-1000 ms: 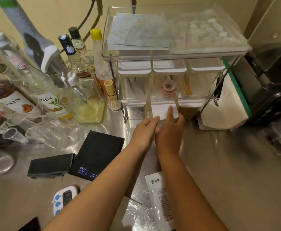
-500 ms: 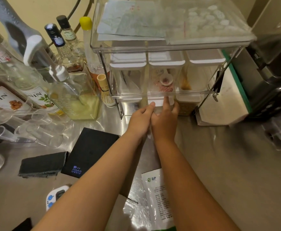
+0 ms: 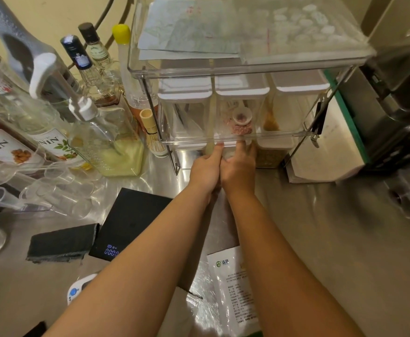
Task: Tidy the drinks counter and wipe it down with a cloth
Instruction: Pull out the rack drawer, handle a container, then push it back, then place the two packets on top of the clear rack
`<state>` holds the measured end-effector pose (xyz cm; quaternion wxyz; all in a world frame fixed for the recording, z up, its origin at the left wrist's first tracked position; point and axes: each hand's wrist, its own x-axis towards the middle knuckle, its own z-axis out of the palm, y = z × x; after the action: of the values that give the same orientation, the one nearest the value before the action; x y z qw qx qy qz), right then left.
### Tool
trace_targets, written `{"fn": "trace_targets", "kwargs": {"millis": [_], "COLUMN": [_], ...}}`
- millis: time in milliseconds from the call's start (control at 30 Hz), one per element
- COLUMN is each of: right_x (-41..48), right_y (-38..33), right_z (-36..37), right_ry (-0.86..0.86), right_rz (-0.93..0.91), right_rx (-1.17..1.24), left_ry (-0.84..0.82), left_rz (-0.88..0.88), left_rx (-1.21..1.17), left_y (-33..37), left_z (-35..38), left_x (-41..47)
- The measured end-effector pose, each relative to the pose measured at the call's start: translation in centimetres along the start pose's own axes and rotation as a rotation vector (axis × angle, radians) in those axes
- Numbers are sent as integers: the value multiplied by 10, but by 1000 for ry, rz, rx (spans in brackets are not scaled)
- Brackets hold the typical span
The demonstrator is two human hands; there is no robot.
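My left hand [image 3: 206, 167] and my right hand [image 3: 239, 166] lie side by side at the front of the clear two-tier rack [image 3: 272, 136]. Their straight fingers press against a white-lidded container [image 3: 228, 153] that sits under the rack's lower shelf, mostly hidden by the hands and the shelf edge. A folded black cloth [image 3: 60, 242] lies on the steel counter [image 3: 320, 239] to the left, apart from both hands.
A black scale [image 3: 131, 220], a timer [image 3: 77, 289] and a printed packet [image 3: 235, 283] lie near my forearms. Syrup bottles [image 3: 53, 144], a pump bottle [image 3: 109, 144], clear cups [image 3: 53, 190] and a bamboo whisk [image 3: 153, 135] crowd the left. A black machine [image 3: 393, 113] stands right.
Both hands have moved forward together, and the white-lidded container has slid back under the rack's lower shelf until little of it shows.
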<state>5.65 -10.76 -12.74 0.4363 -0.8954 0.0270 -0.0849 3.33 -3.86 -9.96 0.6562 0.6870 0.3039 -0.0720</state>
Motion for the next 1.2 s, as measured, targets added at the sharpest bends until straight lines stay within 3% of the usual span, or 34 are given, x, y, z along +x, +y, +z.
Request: {"fn": "trace_targets", "kwargs": {"millis": [133, 333, 600, 867, 1200], "right_x": [3, -26, -71, -110, -167], "right_y": [5, 8, 23, 37, 60], "right_z": [-7, -27, -71, -107, -132], "right_ry": [-106, -104, -125, -226, -206], "right_rz": [26, -12, 111, 191, 383], "right_rx": [-26, 37, 76, -117, -314], "left_ry": [-49, -88, -192, -190, -159], "left_rz": [-40, -57, 21, 97, 148], "left_rx": [-49, -65, 230, 523, 644], "left_y": [2, -9, -39, -70, -92], "left_z": [-2, -12, -29, -38, -39], "left_x": [-8, -23, -57, -97, -130]}}
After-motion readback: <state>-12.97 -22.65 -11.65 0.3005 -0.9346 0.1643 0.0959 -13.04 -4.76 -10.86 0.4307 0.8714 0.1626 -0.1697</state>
